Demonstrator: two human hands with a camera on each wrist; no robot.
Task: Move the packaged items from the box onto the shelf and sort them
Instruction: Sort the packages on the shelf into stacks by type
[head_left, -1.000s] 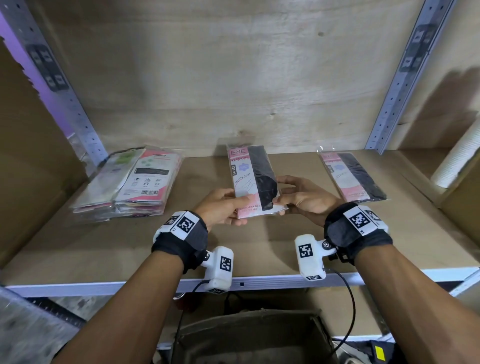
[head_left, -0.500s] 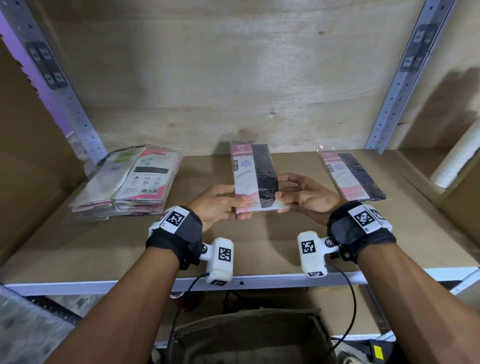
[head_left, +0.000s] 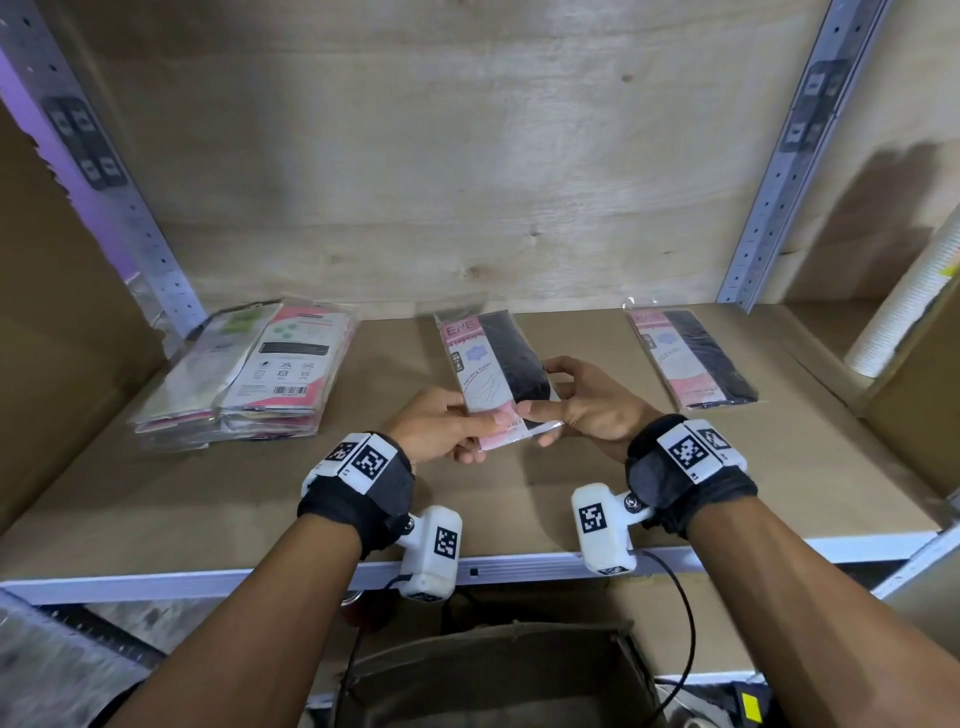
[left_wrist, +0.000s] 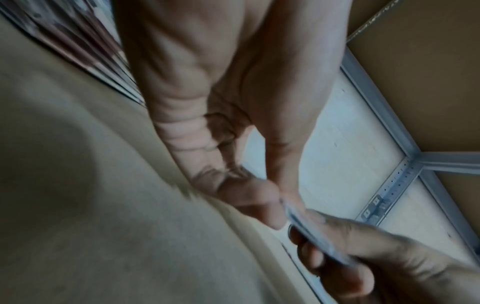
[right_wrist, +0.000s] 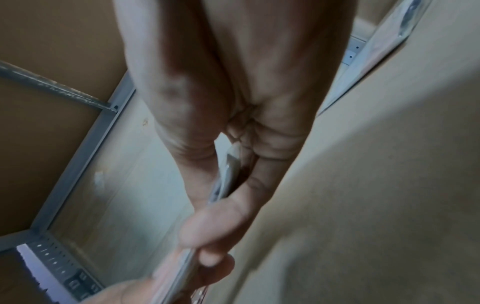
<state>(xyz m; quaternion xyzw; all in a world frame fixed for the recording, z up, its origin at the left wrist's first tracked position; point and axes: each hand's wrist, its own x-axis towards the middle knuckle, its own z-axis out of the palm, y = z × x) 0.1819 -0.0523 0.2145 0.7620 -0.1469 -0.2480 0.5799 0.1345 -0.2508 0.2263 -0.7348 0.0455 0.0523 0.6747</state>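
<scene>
A flat pink-and-black packet (head_left: 493, 371) in clear wrap hangs tilted above the middle of the shelf board (head_left: 260, 499). My left hand (head_left: 441, 426) pinches its lower left edge and my right hand (head_left: 582, 402) pinches its right edge. The wrist views show the packet edge-on (left_wrist: 309, 232) (right_wrist: 228, 174) between thumb and fingers. A matching pink-and-black packet (head_left: 688, 358) lies flat at the right of the shelf. A stack of several packets (head_left: 249, 374) sits at the left. The open box (head_left: 493, 675) stands below the shelf edge.
Perforated metal uprights (head_left: 789, 156) (head_left: 104, 182) flank the plywood back wall. A white roll (head_left: 904, 317) leans at the far right beside a cardboard wall. The metal front rail (head_left: 519, 566) runs under my wrists.
Both hands have carried the packet slightly back and up over the shelf's middle; both keep their hold on it.
</scene>
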